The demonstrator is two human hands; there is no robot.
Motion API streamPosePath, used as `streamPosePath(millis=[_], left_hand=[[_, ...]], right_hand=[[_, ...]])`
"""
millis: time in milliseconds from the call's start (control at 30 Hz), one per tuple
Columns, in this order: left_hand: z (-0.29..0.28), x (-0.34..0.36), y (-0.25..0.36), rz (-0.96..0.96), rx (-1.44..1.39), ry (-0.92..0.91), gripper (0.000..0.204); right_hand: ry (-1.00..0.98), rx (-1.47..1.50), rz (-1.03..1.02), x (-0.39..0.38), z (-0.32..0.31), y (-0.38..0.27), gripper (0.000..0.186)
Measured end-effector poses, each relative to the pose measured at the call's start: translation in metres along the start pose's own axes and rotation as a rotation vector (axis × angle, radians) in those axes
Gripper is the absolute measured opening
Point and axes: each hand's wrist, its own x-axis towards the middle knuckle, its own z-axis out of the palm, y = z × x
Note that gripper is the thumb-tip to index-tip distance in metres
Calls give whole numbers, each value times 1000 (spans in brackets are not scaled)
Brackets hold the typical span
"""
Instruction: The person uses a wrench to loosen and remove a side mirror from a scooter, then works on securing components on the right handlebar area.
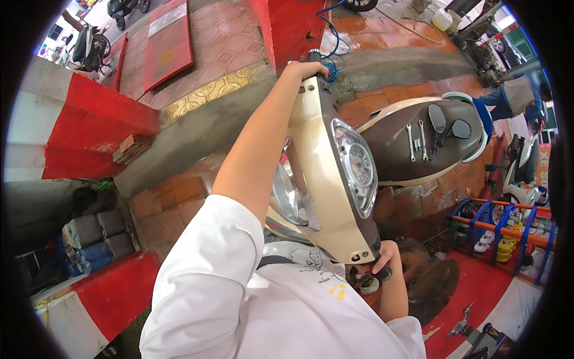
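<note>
A cream scooter's front cover [317,173] with its headlight and round instrument cluster [356,161] stands before my chest. My left hand [306,70] is closed round one handlebar grip [314,55] at the far end. Closer to me, my right hand [388,258] wraps the other grip [384,273]. On the brown seat [388,161] lie two wrenches [411,143], some small metal pieces [417,145] between them, and two dark mirrors, one upper [437,118] and one lower [461,128].
A blue coiled hose [336,51] hangs beside my left hand. To the right stands a rack [502,221] with blue dividers holding bottles and parts. A person's leg [496,102] shows behind the scooter's tail. A red-and-white wall [89,131] and grey-wrapped bundles [95,230] are on the left.
</note>
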Motion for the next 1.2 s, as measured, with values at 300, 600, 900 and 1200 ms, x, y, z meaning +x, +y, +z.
streamPosePath(millis=[300,600,900,1200], left_hand=[[-4,25,-13,13,-140,-142,50],[-40,-64,-47,151,-15,5,69],[-136,-313,-373,-28,-5,-266,21],[-134,-491,-573,-550,-527,-675,32]], right_hand=[[0,59,2,-3,-5,6,66],[177,110,-159,-7,9,18,70],[1086,115,66,-37,-59,175,46],[905,251,24,91,5,200,26]])
